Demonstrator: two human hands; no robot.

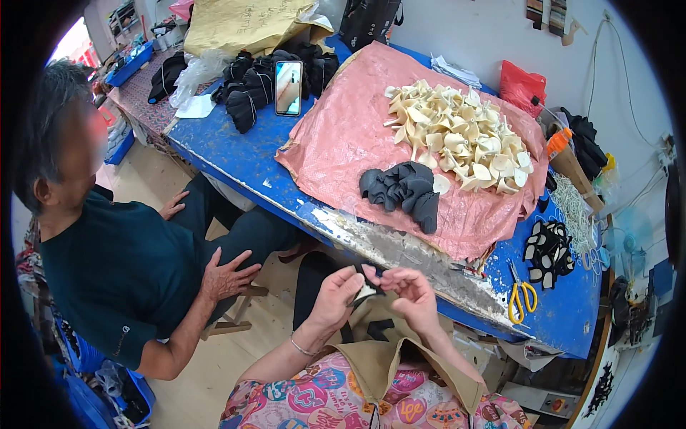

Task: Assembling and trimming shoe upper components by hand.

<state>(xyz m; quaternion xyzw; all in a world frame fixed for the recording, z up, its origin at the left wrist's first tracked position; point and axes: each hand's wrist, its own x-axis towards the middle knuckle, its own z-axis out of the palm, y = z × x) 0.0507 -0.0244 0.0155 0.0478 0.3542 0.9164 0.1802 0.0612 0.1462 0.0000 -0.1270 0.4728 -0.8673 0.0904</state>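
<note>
Over my lap, near the table's front edge, my left hand (pixel 337 294) is closed on a small black fabric piece with a cream-white part (pixel 366 292). My right hand (pixel 411 292) is beside it, fingers curled together at the piece's right edge; what they pinch is too small to make out. Beyond my hands, a heap of black fabric pieces (pixel 404 191) lies on a pink plastic sheet (pixel 329 136). Behind it is a large pile of cream, curved, cup-like pieces (pixel 461 136).
The blue table (pixel 214 139) also holds yellow-handled scissors (pixel 523 300), black-and-white pieces (pixel 549 252), white cord (pixel 572 207), an upright phone (pixel 289 88) and black bundles (pixel 246 86). A seated person (pixel 128 272) is close on my left, hands resting on the legs.
</note>
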